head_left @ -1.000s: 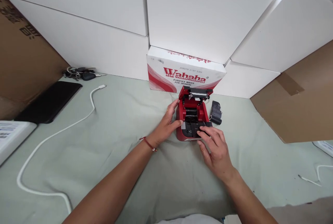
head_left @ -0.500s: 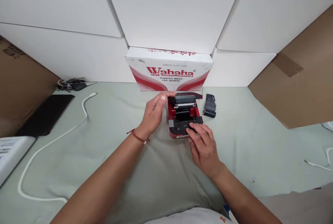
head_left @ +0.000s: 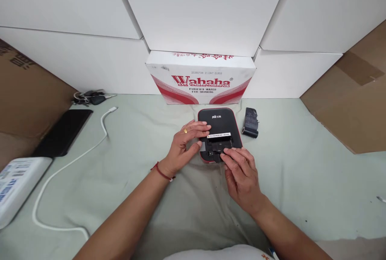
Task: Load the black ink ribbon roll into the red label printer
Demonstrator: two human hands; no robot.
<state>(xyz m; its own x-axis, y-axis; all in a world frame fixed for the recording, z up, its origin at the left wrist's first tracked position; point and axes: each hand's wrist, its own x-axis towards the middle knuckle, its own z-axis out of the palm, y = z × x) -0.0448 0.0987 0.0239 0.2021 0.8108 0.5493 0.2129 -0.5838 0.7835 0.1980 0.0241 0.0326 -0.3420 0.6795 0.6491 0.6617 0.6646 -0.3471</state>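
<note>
A small portable printer (head_left: 217,125), black on top with a red edge, lies on the cloth with its lid down. White lettering and a white label strip mark the lid; a dark recess shows below the strip. My left hand (head_left: 187,143) rests flat on the lid's left side, fingers stretched out and thumb apart near the left edge. At the printer's front right, my right hand (head_left: 241,171) grips the edge, its fingertips on top and the thumb lower down, partly hidden. A dark ribbon roll (head_left: 251,123), partly unwound, lies to the printer's right.
A Wahaha water carton (head_left: 202,77) stands behind the printer, against white boxes (head_left: 187,10). On the left are keys (head_left: 93,98), a black phone (head_left: 64,133), a white cable (head_left: 70,157) and a white power bank (head_left: 21,189). A brown cardboard box (head_left: 350,99) stands right.
The printer's lid has swung from open to closed, hiding the red inside and roller. My left hand has come from the raised lid down onto its top. My right hand stays at the front edge.
</note>
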